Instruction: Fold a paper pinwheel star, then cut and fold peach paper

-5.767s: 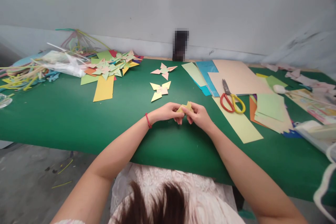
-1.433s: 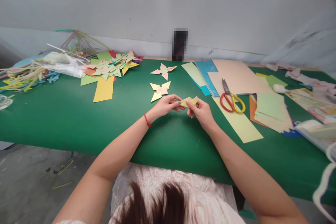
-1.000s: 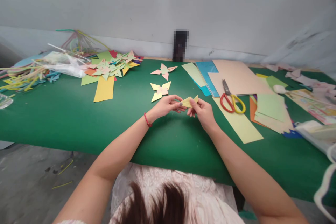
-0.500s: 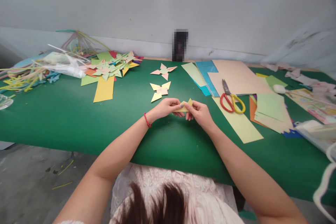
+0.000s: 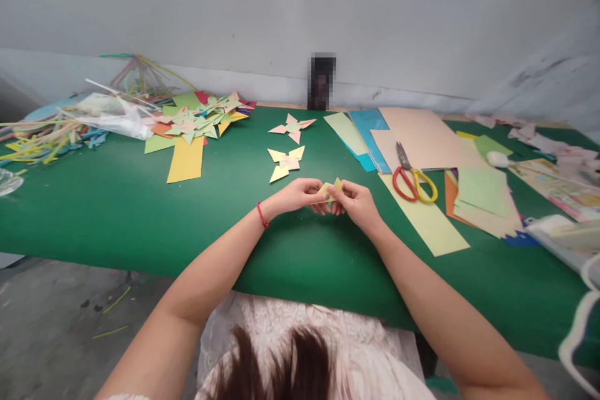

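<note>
A small folded piece of yellow paper (image 5: 332,190) is pinched between both hands above the green table. My left hand (image 5: 304,194) grips its left side, with the thumb along the fold. On the right side, my right hand (image 5: 355,199) holds the paper between thumb and fingers, and some fingertips curl beneath it. Just beyond the hands lies a four-armed paper star (image 5: 291,162) in yellow and pink, with one arm unseen. Farther back is a pink and green paper star (image 5: 293,128).
Scissors (image 5: 412,181) with red and yellow handles rest on paper sheets (image 5: 422,137) at the right. At the left are a pile of folded stars (image 5: 201,117), a yellow strip (image 5: 185,160) and tangled pipe cleaners (image 5: 51,131). A dark pixelated object (image 5: 321,82) leans against the wall.
Both hands stay in nearly the same place. The yellow paper has tilted a little, and the left fingers have shifted slightly closer to the right hand beneath it.
</note>
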{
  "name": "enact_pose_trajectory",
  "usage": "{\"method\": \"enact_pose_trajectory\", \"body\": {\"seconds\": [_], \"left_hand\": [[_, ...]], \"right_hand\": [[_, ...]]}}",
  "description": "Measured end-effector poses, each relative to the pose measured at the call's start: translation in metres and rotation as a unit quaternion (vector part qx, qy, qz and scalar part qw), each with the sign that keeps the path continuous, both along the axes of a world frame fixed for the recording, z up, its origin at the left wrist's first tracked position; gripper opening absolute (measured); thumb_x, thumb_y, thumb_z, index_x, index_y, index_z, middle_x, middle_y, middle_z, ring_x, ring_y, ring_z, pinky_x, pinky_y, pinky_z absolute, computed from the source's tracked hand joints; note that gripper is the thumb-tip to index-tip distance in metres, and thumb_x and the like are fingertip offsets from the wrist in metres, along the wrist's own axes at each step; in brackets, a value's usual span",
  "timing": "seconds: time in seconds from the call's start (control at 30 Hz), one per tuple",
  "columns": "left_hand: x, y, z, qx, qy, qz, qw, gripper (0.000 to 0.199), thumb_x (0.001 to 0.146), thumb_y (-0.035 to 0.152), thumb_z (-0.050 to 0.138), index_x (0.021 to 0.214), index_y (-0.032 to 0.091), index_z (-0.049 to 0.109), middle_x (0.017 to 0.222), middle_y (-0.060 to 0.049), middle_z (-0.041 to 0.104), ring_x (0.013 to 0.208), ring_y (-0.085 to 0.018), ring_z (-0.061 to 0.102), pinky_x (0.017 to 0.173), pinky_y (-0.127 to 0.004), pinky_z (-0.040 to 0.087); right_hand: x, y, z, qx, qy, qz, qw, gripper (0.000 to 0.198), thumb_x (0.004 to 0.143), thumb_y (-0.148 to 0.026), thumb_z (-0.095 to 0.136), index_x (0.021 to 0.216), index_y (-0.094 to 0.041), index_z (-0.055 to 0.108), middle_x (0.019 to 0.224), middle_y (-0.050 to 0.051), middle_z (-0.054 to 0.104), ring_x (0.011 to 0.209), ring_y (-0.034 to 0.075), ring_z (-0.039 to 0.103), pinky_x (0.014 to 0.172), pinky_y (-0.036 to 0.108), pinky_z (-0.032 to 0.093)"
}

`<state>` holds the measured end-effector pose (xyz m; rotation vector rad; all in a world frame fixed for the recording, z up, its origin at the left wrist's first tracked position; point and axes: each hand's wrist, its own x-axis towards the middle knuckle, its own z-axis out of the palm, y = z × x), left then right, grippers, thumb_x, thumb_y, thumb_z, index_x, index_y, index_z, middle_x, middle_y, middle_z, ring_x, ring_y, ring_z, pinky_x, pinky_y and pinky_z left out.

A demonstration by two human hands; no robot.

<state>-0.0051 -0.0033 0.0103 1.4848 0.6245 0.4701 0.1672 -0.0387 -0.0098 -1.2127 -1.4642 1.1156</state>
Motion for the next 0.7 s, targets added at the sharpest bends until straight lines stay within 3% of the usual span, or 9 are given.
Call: {"method": "enact_pose_trajectory", "body": {"seconds": [0.17, 0.47, 0.7], "left_hand": [[-0.0005, 0.0009, -0.0025, -0.001, 0.011, -0.003, 1.000, 0.033, 0.077, 0.043, 0.061, 0.075, 0.012, 0.049, 0.073, -0.006, 0.067, 0.069, -0.015, 0.066, 0.067, -0.029, 0.052], [-0.0056, -0.0001, 0.0029, -0.004, 0.031, -0.064, 0.997, 0.027, 0.078, 0.037, 0.061, 0.086, 0.011, 0.057, 0.074, -0.006, 0.067, 0.065, -0.013, 0.065, 0.060, -0.023, 0.051], [-0.0052, -0.0017, 0.0059, 0.045, 0.071, -0.060, 0.995, 0.020, 0.080, 0.030, 0.055, 0.080, 0.011, 0.061, 0.057, -0.001, 0.060, 0.052, -0.009, 0.056, 0.053, -0.020, 0.045]], "right_hand": [[-0.0002, -0.0011, -0.0014, -0.001, -0.005, 0.010, 1.000, 0.036, 0.074, -0.053, 0.060, 0.060, -0.020, 0.052, 0.045, -0.002, 0.057, 0.039, 0.012, 0.052, 0.040, 0.024, 0.040], [-0.0006, -0.0040, -0.0005, -0.001, -0.020, 0.036, 0.999, 0.040, 0.072, -0.057, 0.060, 0.059, -0.020, 0.050, 0.044, -0.002, 0.056, 0.038, 0.011, 0.051, 0.040, 0.023, 0.041], [-0.0027, -0.0052, -0.0023, 0.011, -0.044, 0.044, 0.998, 0.042, 0.072, -0.059, 0.058, 0.058, -0.020, 0.050, 0.043, -0.002, 0.055, 0.037, 0.011, 0.050, 0.039, 0.023, 0.041]]}}
